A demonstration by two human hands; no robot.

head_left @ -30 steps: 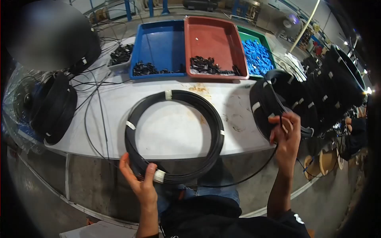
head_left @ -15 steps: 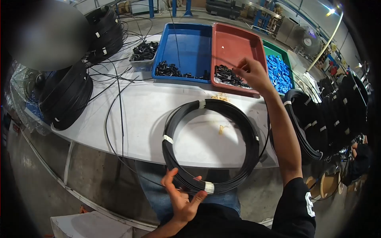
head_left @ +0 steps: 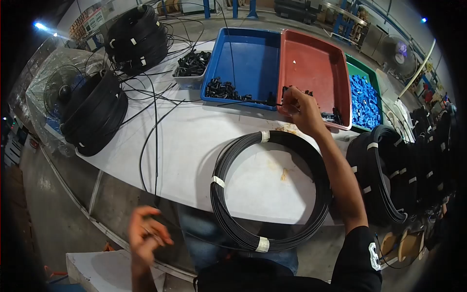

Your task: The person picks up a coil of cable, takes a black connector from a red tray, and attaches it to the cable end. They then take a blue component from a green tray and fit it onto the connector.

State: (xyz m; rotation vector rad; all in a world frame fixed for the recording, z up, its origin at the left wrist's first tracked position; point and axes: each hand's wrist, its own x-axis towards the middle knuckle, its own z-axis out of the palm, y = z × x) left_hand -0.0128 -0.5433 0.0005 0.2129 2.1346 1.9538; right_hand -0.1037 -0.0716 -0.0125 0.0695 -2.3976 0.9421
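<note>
A large black cable coil (head_left: 224,204) with white tape bands rests on the white table and overhangs its front edge. My right hand (head_left: 302,109) is closed over the front left part of the red tray (head_left: 316,58), its fingers pinched at something small and dark. Small black pieces (head_left: 332,116) lie in that tray beside the hand. Off the front edge, left of the coil, my left hand (head_left: 147,234) is blurred with its fingers bent; whether it holds anything is unclear. A loose black cable (head_left: 156,160) hangs over the edge near it.
A blue tray (head_left: 241,58) and a clear box (head_left: 190,80) hold black pieces. Blue pieces (head_left: 364,100) fill a green tray (head_left: 366,69). More coils stand at the left (head_left: 97,114), back left (head_left: 136,41) and right (head_left: 379,170). A white block (head_left: 99,267) is at lower left.
The view has shifted, so the table items appear farther right. My left hand has left the coil and moved left. My right hand has moved toward the red tray's front left corner, fingers now pinched.
</note>
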